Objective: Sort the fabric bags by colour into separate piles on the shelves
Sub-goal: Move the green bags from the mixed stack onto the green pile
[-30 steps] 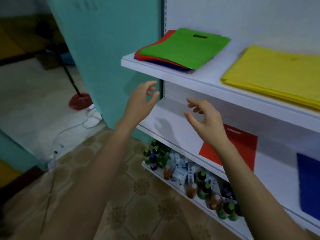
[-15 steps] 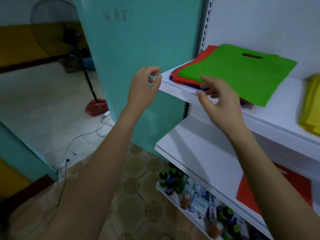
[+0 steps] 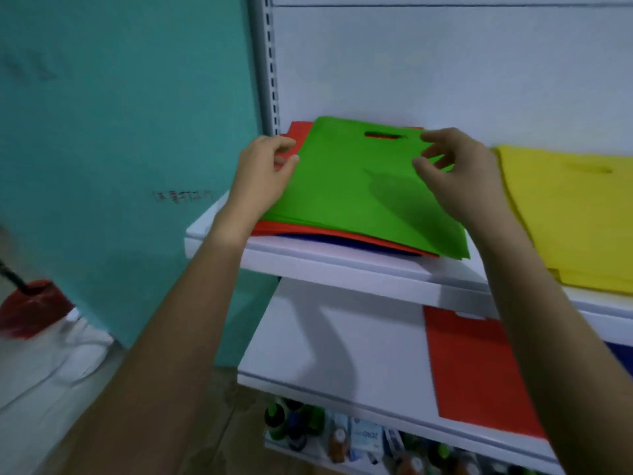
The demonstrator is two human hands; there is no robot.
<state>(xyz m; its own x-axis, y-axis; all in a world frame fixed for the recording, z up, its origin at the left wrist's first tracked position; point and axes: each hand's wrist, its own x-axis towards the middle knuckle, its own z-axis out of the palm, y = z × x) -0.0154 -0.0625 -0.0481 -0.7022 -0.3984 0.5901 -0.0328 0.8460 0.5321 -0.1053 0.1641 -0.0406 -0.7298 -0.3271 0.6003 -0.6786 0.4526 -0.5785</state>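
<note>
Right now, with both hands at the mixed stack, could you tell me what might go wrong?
The left hand curls at the edge where the green bag overlaps the red bag, so both may lift together. The green bag's front corner lies near the upper shelf edge; a pull could drag bags off.

The air above the green bag [image 3: 359,200] is open up to the back panel [image 3: 445,63], though the left hand [image 3: 263,176] sits at its left edge and the right hand [image 3: 462,173] over its right. The yellow pile [image 3: 565,217] lies just beside it; the middle shelf [image 3: 342,337] is bare at left, and the red bag [image 3: 479,371] fills its right.
</note>
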